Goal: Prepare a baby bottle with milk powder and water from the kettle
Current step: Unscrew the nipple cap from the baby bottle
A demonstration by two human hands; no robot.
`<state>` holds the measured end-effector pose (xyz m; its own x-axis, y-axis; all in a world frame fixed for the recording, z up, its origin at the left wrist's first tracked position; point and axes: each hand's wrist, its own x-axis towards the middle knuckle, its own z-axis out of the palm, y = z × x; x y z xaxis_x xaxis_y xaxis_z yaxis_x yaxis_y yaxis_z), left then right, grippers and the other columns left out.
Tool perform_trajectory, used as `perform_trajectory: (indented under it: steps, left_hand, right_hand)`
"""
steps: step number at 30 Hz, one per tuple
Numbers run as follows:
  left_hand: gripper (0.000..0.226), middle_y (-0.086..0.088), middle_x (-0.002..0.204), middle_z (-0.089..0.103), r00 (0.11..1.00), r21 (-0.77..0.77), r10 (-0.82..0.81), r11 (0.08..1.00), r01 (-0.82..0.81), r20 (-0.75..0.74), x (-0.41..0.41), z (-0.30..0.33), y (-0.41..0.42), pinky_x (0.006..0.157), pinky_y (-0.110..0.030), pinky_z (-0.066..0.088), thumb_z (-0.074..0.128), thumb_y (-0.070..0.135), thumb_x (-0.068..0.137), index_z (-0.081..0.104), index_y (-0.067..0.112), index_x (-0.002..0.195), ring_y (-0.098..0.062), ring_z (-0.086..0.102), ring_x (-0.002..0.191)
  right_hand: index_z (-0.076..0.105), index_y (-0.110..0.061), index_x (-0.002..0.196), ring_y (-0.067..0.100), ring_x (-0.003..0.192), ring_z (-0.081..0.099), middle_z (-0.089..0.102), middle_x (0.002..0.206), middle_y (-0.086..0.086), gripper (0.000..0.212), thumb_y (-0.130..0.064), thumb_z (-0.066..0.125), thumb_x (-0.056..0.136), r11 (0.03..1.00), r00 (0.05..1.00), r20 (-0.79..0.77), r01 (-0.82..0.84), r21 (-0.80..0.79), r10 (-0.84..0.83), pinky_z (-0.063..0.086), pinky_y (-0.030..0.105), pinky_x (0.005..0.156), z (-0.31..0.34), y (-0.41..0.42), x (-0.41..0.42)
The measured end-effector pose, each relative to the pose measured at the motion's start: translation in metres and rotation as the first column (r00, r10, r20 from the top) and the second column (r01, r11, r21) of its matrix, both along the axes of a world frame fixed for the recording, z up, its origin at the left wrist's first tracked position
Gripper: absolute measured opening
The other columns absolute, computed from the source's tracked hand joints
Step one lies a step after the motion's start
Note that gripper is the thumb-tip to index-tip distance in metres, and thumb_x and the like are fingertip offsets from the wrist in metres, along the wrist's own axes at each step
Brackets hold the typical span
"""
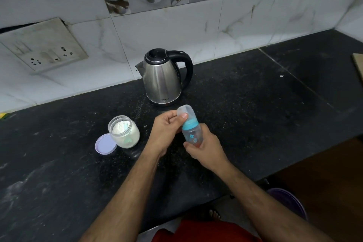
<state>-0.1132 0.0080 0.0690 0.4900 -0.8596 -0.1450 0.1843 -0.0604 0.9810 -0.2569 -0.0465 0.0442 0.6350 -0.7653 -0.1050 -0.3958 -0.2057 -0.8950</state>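
Head view, right hand (pixel 204 146): grip curled tight around the baby bottle (pixel 191 133) body.
Left hand (pixel 167 128): thumb and fingers pinch the clear cap (pixel 184 111).
Bottle place: between both hands, above the tabletop (pixel 255 104), near the kettle (pixel 164 77).
Bottle tilt: top points up and away, leaning left.
Powder jar (pixel 123 131): open, left of the hands.

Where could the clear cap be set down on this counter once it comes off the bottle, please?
Bare counter runs right of the kettle to the corner wall, and a wide patch lies left of the lilac lid. It is crowded between the powder jar, kettle and the left hand and right hand holding the baby bottle.
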Motion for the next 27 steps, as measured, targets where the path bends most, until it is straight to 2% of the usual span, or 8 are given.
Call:
perform_trajectory:
  steps: [5, 11, 15, 18, 21, 24, 27]
  left_hand:
    - [0.03, -0.007, 0.104, 0.076, 1.0, -0.031, 0.007, 0.999, -0.007, 0.017, 0.001, 0.007, -0.016, 0.085, -0.033, 0.057, 0.067, 0.018, 0.091, 0.064, 0.007, 0.119, -0.02, 0.072, 0.1]
    - [0.027, 0.005, 0.1, 0.076, 0.991, -0.031, 0.132, 0.991, -0.13, 0.039, 0.009, 0.009, -0.047, 0.08, -0.029, 0.049, 0.068, 0.028, 0.09, 0.066, 0.018, 0.115, -0.006, 0.066, 0.092]
    - [0.03, 0.008, 0.1, 0.073, 0.972, 0.034, 0.194, 0.979, -0.2, 0.131, 0.014, -0.008, -0.072, 0.073, -0.017, 0.049, 0.073, 0.024, 0.087, 0.068, 0.02, 0.116, 0.005, 0.065, 0.084]
    - [0.038, 0.006, 0.106, 0.072, 0.962, 0.135, 0.148, 0.974, -0.182, 0.228, 0.014, -0.031, -0.091, 0.085, -0.022, 0.054, 0.077, 0.022, 0.083, 0.066, 0.02, 0.12, -0.002, 0.068, 0.091]
    - [0.042, 0.007, 0.107, 0.071, 0.932, 0.269, 0.047, 0.951, -0.152, 0.361, 0.011, -0.057, -0.106, 0.093, -0.028, 0.054, 0.08, 0.022, 0.08, 0.066, 0.021, 0.119, -0.005, 0.066, 0.095]
    - [0.048, 0.01, 0.113, 0.067, 0.863, 0.348, -0.042, 0.924, -0.158, 0.504, 0.006, -0.075, -0.119, 0.09, -0.025, 0.049, 0.082, 0.025, 0.078, 0.065, 0.022, 0.123, -0.005, 0.061, 0.099]
    - [0.049, 0.007, 0.115, 0.064, 0.819, 0.366, -0.073, 0.914, -0.173, 0.569, 0.004, -0.085, -0.131, 0.086, -0.024, 0.046, 0.082, 0.025, 0.077, 0.065, 0.024, 0.122, -0.005, 0.058, 0.097]
  right_hand:
    - [0.049, -0.027, 0.117, 0.009, 0.088, 0.064, 0.062, 0.097, -0.009, 0.045, -0.027, 0.076, 0.081, 1.0, 1.0, 0.019, 0.019, 0.01, -0.019, 0.057, 0.029, 0.077, -0.003, -0.015, -0.001]
    - [0.045, -0.03, 0.118, 0.003, 0.088, 0.061, 0.058, 0.1, -0.014, 0.046, -0.029, 0.076, 0.084, 0.996, 0.997, 0.018, 0.072, 0.06, -0.074, 0.047, 0.013, 0.067, -0.015, -0.043, -0.016]
    - [0.045, -0.031, 0.116, 0.003, 0.091, 0.061, 0.058, 0.101, -0.014, 0.041, -0.031, 0.073, 0.087, 0.984, 0.984, 0.076, 0.156, 0.084, -0.162, 0.047, 0.015, 0.072, -0.018, -0.068, -0.025]
    - [0.045, -0.031, 0.12, 0.007, 0.1, 0.061, 0.058, 0.108, -0.012, 0.042, -0.03, 0.071, 0.088, 0.976, 0.974, 0.106, 0.191, 0.102, -0.202, 0.049, 0.022, 0.079, -0.021, -0.087, -0.033]
    - [0.046, -0.029, 0.119, 0.005, 0.1, 0.061, 0.059, 0.107, -0.012, 0.046, -0.03, 0.075, 0.084, 0.972, 0.969, 0.092, 0.225, 0.072, -0.231, 0.05, 0.022, 0.08, -0.021, -0.102, -0.041]
    - [0.046, -0.03, 0.118, 0.005, 0.1, 0.062, 0.06, 0.108, -0.011, 0.048, -0.031, 0.078, 0.082, 0.972, 0.97, 0.066, 0.23, 0.043, -0.233, 0.051, 0.021, 0.08, -0.025, -0.113, -0.048]
    - [0.048, -0.027, 0.122, 0.007, 0.103, 0.062, 0.061, 0.113, -0.009, 0.051, -0.033, 0.079, 0.08, 0.974, 0.973, 0.045, 0.226, 0.032, -0.227, 0.054, 0.024, 0.082, -0.03, -0.122, -0.054]
